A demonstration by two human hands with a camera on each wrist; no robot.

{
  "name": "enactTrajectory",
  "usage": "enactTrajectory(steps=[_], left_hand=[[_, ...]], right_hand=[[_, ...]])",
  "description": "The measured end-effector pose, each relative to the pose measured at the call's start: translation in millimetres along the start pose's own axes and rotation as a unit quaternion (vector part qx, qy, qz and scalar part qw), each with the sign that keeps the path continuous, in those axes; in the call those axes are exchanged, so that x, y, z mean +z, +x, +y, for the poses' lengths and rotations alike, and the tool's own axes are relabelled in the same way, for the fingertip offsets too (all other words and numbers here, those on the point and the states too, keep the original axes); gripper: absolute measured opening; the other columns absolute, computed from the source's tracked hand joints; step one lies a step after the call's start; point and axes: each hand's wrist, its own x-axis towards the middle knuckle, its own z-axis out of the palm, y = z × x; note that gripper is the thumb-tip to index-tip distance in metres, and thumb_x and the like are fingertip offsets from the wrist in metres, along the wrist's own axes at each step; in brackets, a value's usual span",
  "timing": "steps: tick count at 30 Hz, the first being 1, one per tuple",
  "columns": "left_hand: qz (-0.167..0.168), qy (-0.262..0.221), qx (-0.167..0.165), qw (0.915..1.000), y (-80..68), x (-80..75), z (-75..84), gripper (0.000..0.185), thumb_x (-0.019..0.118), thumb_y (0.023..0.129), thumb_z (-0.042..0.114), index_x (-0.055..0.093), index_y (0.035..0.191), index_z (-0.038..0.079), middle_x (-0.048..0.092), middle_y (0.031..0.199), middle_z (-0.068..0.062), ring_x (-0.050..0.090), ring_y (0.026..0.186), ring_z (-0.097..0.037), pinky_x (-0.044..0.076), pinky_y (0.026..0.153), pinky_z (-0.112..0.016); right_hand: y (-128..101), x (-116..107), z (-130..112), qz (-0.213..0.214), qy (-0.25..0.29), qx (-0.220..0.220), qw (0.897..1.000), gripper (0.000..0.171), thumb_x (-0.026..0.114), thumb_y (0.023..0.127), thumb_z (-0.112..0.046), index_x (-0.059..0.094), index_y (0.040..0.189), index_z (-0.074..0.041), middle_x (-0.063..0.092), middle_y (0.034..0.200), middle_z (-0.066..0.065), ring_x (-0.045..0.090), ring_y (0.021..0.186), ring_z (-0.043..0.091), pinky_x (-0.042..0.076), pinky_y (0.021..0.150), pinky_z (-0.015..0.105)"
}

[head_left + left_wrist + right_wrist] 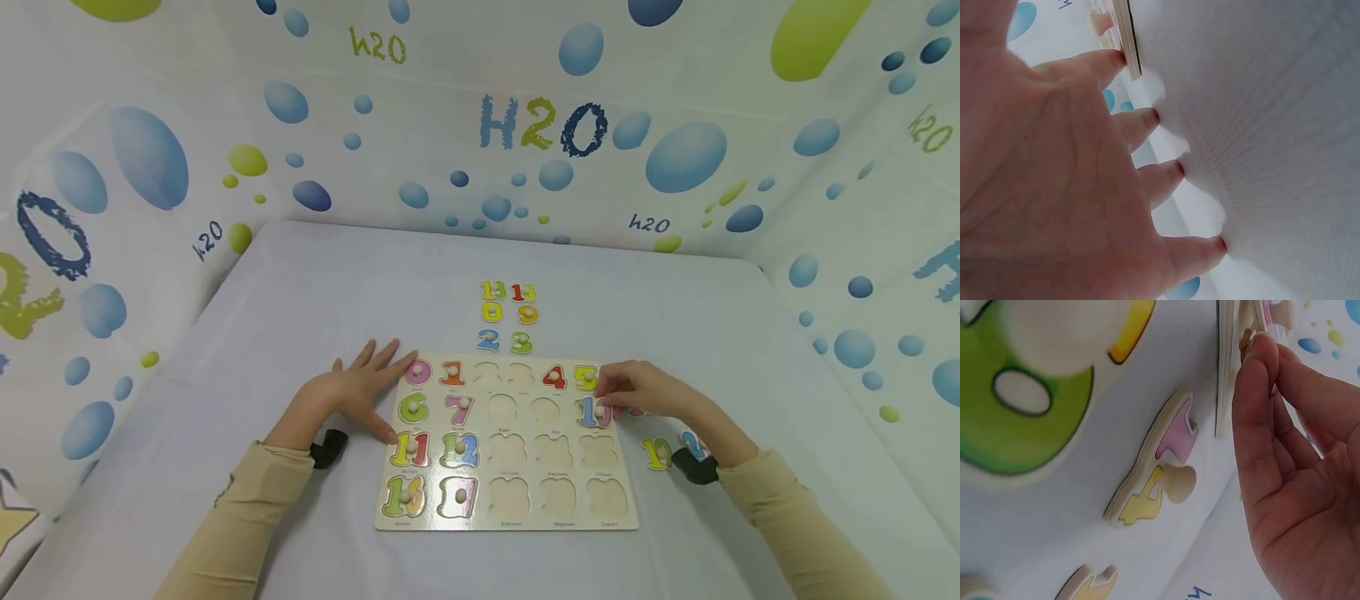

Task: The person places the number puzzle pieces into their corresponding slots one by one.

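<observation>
A: Entry. The pink-and-blue wooden number 10 piece (pixel 595 412) sits at the right end of the second row of the pale wooden number puzzle board (pixel 506 508), seemingly half-seated in its cut-out. The right hand (pixel 637 390) has fingertips (pixel 1259 356) pinched together on the piece's small round peg.

B: And the other hand?

A: The left hand (pixel 358 390) lies flat on the white tablecloth (pixel 300 300), fingers (pixel 1147 122) spread and straight, the forefinger touching the board's left edge. It braces, grips nothing.

B: Risks, as judged?

A: First: the 10 may be skewed against its recess; pressing it would jam an edge or leave it riding proud. Second: the peg is small, and a sideways pull could slip it out of the pinch. Third: the right wrist hangs over loose pieces just beside the board, a yellow wooden number piece (pixel 657 454) and a blue one (pixel 692 442); a dragging sleeve could sweep them away.

B: The board itself?

A: Only lightly steadied; a hard push from the right could slide it on the cloth.
</observation>
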Motion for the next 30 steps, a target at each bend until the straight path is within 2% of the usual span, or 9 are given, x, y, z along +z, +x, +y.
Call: enactTrajectory(steps=[4,9,15,19,22,26,30], left_hand=[[-0.001,-0.002,0.001,1.0000,-1.7,-1.9,2.0,0.120,0.085,0.059,0.049,0.016,0.150,0.011,-0.001,0.154,-0.019,-0.011,0.136,-0.043,-0.001,0.097,-0.071],[-0.001,0.000,-0.001,1.0000,-3.5,-4.0,4.3,0.120,0.085,0.059,0.048,0.016,0.150,0.011,-0.001,0.154,-0.019,-0.010,0.136,-0.043,0.000,0.097,-0.071],[-0.001,0.000,-0.001,1.0000,-4.1,-4.1,3.3,0.120,0.085,0.059,0.049,0.016,0.150,0.011,-0.001,0.154,-0.019,-0.010,0.136,-0.043,0.000,0.097,-0.071],[-0.003,0.002,-0.002,1.0000,-4.7,-4.2,3.1,0.120,0.084,0.059,0.050,0.017,0.150,0.011,-0.001,0.154,-0.019,-0.010,0.136,-0.043,0.000,0.097,-0.071],[-0.002,0.000,0.000,1.0000,-5.3,-5.1,3.7,0.120,0.084,0.059,0.050,0.017,0.150,0.011,-0.001,0.154,-0.019,-0.011,0.135,-0.043,0.000,0.097,-0.071],[-0.004,-0.004,0.000,1.0000,-5.3,-5.1,4.3,0.119,0.084,0.060,0.049,0.017,0.150,0.011,-0.002,0.154,-0.019,-0.011,0.135,-0.043,-0.001,0.097,-0.071],[-0.007,-0.002,-0.002,1.0000,-3.9,-3.3,4.3,0.119,0.084,0.060,0.049,0.016,0.150,0.012,-0.002,0.154,-0.019,-0.012,0.135,-0.043,-0.001,0.097,-0.070]], right_hand=[[3,3,-2,-0.001,-0.009,0.010,1.000,0.006,0.066,0.088,-0.010,0.061,0.086,-0.010,0.058,0.075,0.000,0.048,0.055,0.014,0.037,0.045,0.022],[7,8,-3,0.024,-0.045,0.015,0.999,0.010,0.069,0.085,-0.008,0.059,0.085,-0.011,0.054,0.079,-0.001,0.050,0.058,0.012,0.041,0.049,0.023],[10,9,-6,0.029,-0.076,-0.009,0.997,0.019,0.070,0.083,-0.003,0.053,0.091,-0.009,0.052,0.077,-0.002,0.050,0.059,0.011,0.044,0.050,0.024],[18,1,-15,0.024,-0.092,-0.009,0.995,0.013,0.067,0.086,-0.004,0.055,0.091,-0.009,0.053,0.076,-0.002,0.052,0.059,0.012,0.046,0.051,0.026],[35,-7,-26,0.055,-0.098,-0.001,0.994,0.006,0.064,0.089,-0.007,0.059,0.093,-0.008,0.056,0.078,-0.001,0.054,0.061,0.014,0.047,0.055,0.028],[68,-11,-38,0.098,-0.106,-0.002,0.990,0.013,0.064,0.089,-0.008,0.062,0.100,-0.002,0.059,0.085,0.004,0.056,0.069,0.018,0.048,0.064,0.032],[101,-9,-45,0.093,-0.129,0.004,0.987,0.022,0.066,0.088,-0.010,0.061,0.107,0.001,0.061,0.094,0.008,0.058,0.080,0.022,0.048,0.075,0.035]])
